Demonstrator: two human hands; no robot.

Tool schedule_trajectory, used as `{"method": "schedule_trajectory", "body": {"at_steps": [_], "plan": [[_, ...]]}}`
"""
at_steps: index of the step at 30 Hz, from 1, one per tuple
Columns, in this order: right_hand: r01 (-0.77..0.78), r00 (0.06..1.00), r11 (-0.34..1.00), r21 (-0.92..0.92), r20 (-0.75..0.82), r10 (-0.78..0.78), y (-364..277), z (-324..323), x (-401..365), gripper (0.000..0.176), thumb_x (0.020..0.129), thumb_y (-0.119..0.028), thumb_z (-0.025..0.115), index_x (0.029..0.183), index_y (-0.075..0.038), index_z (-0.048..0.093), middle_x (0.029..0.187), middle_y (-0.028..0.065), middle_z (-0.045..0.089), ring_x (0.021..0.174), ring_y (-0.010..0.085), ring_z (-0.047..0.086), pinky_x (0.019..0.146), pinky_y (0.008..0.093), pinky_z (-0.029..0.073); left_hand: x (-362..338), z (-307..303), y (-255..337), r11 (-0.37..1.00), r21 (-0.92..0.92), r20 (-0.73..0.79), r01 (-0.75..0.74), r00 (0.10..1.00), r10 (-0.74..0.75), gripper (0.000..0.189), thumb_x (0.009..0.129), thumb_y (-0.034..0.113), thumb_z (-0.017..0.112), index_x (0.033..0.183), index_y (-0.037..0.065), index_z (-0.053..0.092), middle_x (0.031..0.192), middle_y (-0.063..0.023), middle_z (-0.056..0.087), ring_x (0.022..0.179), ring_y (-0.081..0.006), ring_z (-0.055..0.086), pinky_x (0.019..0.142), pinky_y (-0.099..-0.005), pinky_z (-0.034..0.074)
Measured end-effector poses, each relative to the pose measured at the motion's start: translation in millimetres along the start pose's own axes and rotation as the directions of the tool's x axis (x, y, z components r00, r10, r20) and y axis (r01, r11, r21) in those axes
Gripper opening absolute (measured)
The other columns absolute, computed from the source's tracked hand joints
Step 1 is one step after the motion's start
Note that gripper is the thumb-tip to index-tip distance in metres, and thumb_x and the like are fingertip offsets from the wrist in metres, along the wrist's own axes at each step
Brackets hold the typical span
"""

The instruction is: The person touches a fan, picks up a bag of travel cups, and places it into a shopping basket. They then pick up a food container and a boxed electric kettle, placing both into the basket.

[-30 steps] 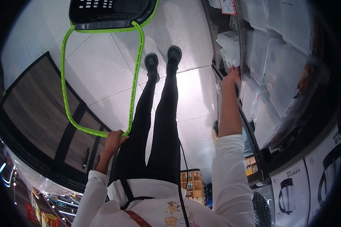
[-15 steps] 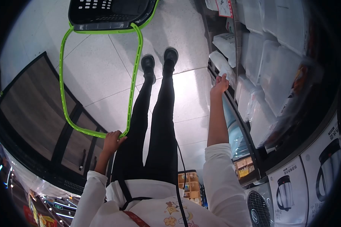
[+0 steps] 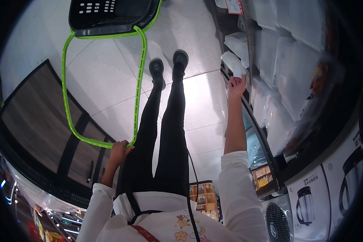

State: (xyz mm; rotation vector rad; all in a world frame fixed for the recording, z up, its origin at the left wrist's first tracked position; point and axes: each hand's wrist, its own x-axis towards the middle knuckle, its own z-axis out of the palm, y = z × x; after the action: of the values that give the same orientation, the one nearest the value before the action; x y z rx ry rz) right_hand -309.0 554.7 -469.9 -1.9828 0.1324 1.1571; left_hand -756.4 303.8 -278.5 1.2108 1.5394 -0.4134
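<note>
My left hand point(image 3: 119, 152) is closed around the bright green handle point(image 3: 139, 86) of a black shopping basket point(image 3: 109, 30), at the end nearest me. The basket is on the floor side ahead, at the top of the view, partly cut off. On the right, my right hand point(image 3: 236, 86) reaches to the shelf, its fingers curled at the near end of a white plastic-wrapped packet point(image 3: 232, 63). What is inside the packet I cannot make out. Another white packet point(image 3: 238, 45) lies just beyond it.
Clear plastic boxes point(image 3: 284, 76) line the right-hand shelf. Below them stand boxed kettles point(image 3: 304, 205) and a black fan point(image 3: 277, 222). A dark-framed brown panel point(image 3: 40, 109) flanks the left side. A thin black cable point(image 3: 193, 171) hangs beside my legs.
My right hand has moved slightly forward, up to the near end of the white packet. My left hand stays on the basket handle. The view has shifted a little.
</note>
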Motion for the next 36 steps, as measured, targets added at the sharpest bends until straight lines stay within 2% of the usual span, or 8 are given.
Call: {"method": "schedule_trajectory", "body": {"at_steps": [5, 7, 10, 16, 20, 24, 30, 36], "plan": [[-0.146, 0.970, 0.984, 0.104, -0.182, 0.163, -6.5, -17.0, 28.2, 0.045, 0.085, -0.039, 0.047, 0.108, 0.000, 0.045, 0.103, 0.0112, 0.052, 0.097, 0.0204, 0.049, 0.084, 0.0382, 0.039, -0.1, -3.2, 1.4, 1.000, -0.003, 0.018, 0.018, 1.000, -0.018, 0.032, 0.077, 0.035, 0.058, 0.078, 0.003, 0.053, 0.069, -0.0130, 0.056, 0.072, -0.0316, 0.053, 0.070, -0.0401, 0.039], [-0.022, 0.995, 0.998, 0.065, -0.094, 0.028, 1.1, -22.7, 37.4, 0.047, 0.086, -0.033, 0.047, 0.119, -0.002, 0.037, 0.106, 0.0124, 0.051, 0.100, 0.0215, 0.048, 0.090, 0.0390, 0.038, 0.4, -5.7, 4.4, 1.000, -0.005, 0.007, 0.016, 1.000, -0.016, 0.032, 0.077, 0.035, 0.058, 0.077, 0.003, 0.053, 0.069, -0.0132, 0.056, 0.072, -0.0318, 0.053, 0.070, -0.0401, 0.039], [0.057, 0.994, 0.995, 0.085, -0.101, -0.048, 7.9, -15.6, 33.6, 0.043, 0.088, -0.036, 0.044, 0.113, -0.002, 0.042, 0.112, 0.0123, 0.046, 0.103, 0.0224, 0.044, 0.096, 0.0392, 0.033, 1.2, -6.0, 5.3, 1.000, -0.015, 0.011, 0.015, 1.000, -0.015, 0.032, 0.077, 0.034, 0.058, 0.077, 0.003, 0.052, 0.069, -0.0135, 0.056, 0.072, -0.0320, 0.053, 0.070, -0.0402, 0.039], [0.067, 0.998, 0.971, 0.228, 0.000, -0.069, 16.5, 10.8, 9.8, 0.041, 0.090, -0.025, 0.043, 0.113, 0.008, 0.039, 0.112, 0.0189, 0.047, 0.102, 0.0279, 0.049, 0.091, 0.0367, 0.041, 0.1, -5.1, 2.5, 1.000, -0.022, 0.031, 0.010, 0.999, -0.009, 0.032, 0.077, 0.034, 0.058, 0.078, 0.003, 0.052, 0.070, -0.0135, 0.056, 0.073, -0.0320, 0.053, 0.071, -0.0402, 0.039], [0.115, 0.986, 0.929, 0.353, 0.077, -0.151, 32.0, 16.3, -19.7, 0.038, 0.089, -0.021, 0.045, 0.113, 0.008, 0.040, 0.113, 0.0188, 0.049, 0.105, 0.0291, 0.049, 0.092, 0.0387, 0.040, 1.9, -5.7, 2.2, 1.000, -0.029, 0.033, 0.003, 0.999, -0.002, 0.032, 0.078, 0.034, 0.058, 0.079, 0.003, 0.052, 0.070, -0.0134, 0.055, 0.072, -0.0316, 0.053, 0.071, -0.0398, 0.038], [0.142, 0.947, 0.944, 0.297, 0.238, -0.217, 35.6, 26.5, -47.7, 0.042, 0.086, -0.021, 0.051, 0.118, 0.004, 0.039, 0.118, 0.0147, 0.046, 0.107, 0.0256, 0.048, 0.093, 0.0361, 0.040, 3.1, -6.0, 3.1, 1.000, -0.012, 0.050, 0.011, 0.999, -0.010, 0.032, 0.077, 0.035, 0.058, 0.079, 0.003, 0.052, 0.070, -0.0133, 0.055, 0.072, -0.0310, 0.053, 0.071, -0.0397, 0.038], [0.081, 0.931, 0.925, 0.371, 0.303, -0.203, 35.2, 54.4, -97.4, 0.044, 0.085, -0.021, 0.053, 0.118, 0.003, 0.038, 0.118, 0.0142, 0.046, 0.108, 0.0237, 0.047, 0.093, 0.0344, 0.038, 1.7, -6.0, 0.1, 0.999, -0.033, 0.010, -0.024, 1.000, 0.025, 0.032, 0.078, 0.035, 0.058, 0.082, 0.004, 0.051, 0.067, -0.0120, 0.055, 0.071, -0.0304, 0.054, 0.072, -0.0396, 0.038], [-0.025, 0.920, 0.938, 0.346, 0.375, -0.114, 22.1, 51.0, -157.5, 0.041, 0.088, -0.022, 0.049, 0.118, 0.003, 0.038, 0.119, 0.0120, 0.046, 0.110, 0.0199, 0.044, 0.095, 0.0320, 0.034, -0.2, -13.3, 7.7, 0.996, -0.093, -0.028, -0.007, 1.000, 0.005, 0.042, 0.078, 0.036, 0.058, 0.104, 0.005, 0.047, 0.090, -0.0140, 0.055, 0.090, -0.0307, 0.051, 0.086, -0.0398, 0.033]]}}
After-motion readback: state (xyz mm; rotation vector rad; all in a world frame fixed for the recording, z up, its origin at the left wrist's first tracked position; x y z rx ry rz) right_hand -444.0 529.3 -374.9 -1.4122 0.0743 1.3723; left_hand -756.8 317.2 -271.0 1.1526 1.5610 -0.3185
